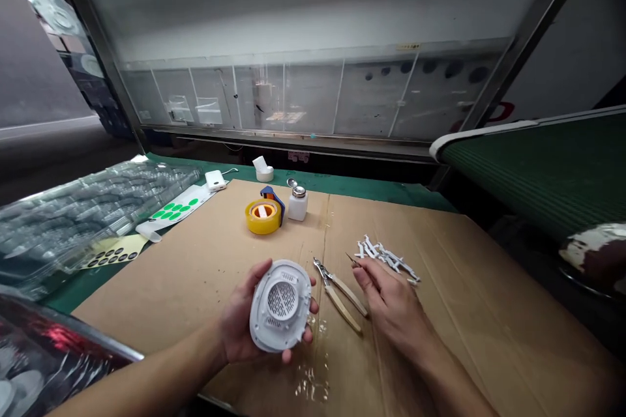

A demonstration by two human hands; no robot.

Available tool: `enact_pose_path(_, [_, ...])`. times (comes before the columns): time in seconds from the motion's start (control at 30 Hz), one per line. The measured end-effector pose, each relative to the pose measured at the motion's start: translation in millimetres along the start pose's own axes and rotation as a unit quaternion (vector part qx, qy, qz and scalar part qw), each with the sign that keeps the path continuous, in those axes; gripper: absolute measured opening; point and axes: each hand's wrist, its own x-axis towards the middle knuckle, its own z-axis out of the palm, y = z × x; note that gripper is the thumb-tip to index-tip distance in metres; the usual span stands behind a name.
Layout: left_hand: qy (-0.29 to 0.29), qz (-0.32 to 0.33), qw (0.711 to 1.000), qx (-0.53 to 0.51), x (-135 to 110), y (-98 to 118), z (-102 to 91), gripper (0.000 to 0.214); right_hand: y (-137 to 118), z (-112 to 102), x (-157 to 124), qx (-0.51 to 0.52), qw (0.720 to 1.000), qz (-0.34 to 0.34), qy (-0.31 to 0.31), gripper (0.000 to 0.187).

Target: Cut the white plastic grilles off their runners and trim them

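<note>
My left hand (239, 322) is wrapped round a white oval plastic housing (282, 303) with a round slotted grille in its middle, held tilted toward me. To its right, my right hand (391, 300) pinches a thin, dark, pointed tool (352, 258); most of it is hidden in the fingers, so its kind is unclear. Between the two hands, a pair of cutting pliers (342, 300) with cream handles lies on the cardboard. Just beyond the right hand is a loose heap of small white plastic pieces (384, 254).
Cardboard (186, 300) covers the green bench. Toward the back stand a yellow tape roll (261, 217) and a white dispenser bottle (298, 204). Clear plastic trays (98, 208) and sticker sheets (178, 208) lie left. A green conveyor belt (538, 156) runs along the right.
</note>
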Motion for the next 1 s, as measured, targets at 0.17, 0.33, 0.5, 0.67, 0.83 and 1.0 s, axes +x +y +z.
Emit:
enact_pose_path(0.17, [-0.055,-0.125,0.989,-0.058,19,-8,-9.2,0.074,-24,-10,1,0.058,0.988,-0.128,-0.068,0.028])
enact_pose_path(0.33, [-0.032,-0.193,0.978,-0.073,29,-18,-20.7,0.077,-27,-11,8,0.056,0.974,-0.199,-0.097,0.037])
enact_pose_path(0.5, [-0.010,-0.227,0.969,-0.097,22,-20,-23.0,0.078,-15,-3,1,0.045,0.969,-0.228,-0.080,0.031])
enact_pose_path(0.67, [0.007,-0.245,0.963,-0.111,15,-21,-18.0,0.068,-12,-5,-12,0.062,0.971,-0.205,-0.102,0.030])
enact_pose_path(0.83, [0.045,-0.266,0.959,-0.090,15,-24,-16.4,0.069,-13,-3,-16,0.048,0.971,-0.200,-0.119,0.031])
enact_pose_path(1.0, [0.069,-0.294,0.949,-0.086,14,-20,-15.1,0.069,-12,1,-17,0.046,0.972,-0.187,-0.134,0.033])
